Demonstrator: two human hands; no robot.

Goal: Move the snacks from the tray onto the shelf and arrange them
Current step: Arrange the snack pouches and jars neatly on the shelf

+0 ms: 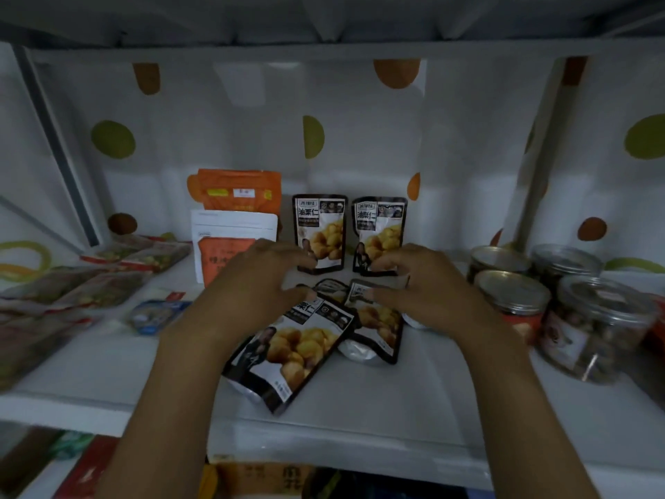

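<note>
Fingers of the left hand (259, 282) and right hand (428, 282) are arched and spread at frame centre, over the top edges of two flat pouches (295, 351) of chestnuts lying overlapped on the white shelf (431, 408). Both thumbs touch those edges, but whether either hand pinches a pouch cannot be told. Two upright pouches (320, 232) stand just behind the fingertips. Orange packets (234, 196) stand at centre left and lidded jars (597, 318) at right.

1. I had a single view, the wide-angle head camera, facing forward and a little down into the shelf (431, 390)
2. It sat close, with the left hand (259, 279) and right hand (428, 279) reaching in from the bottom edge
</note>
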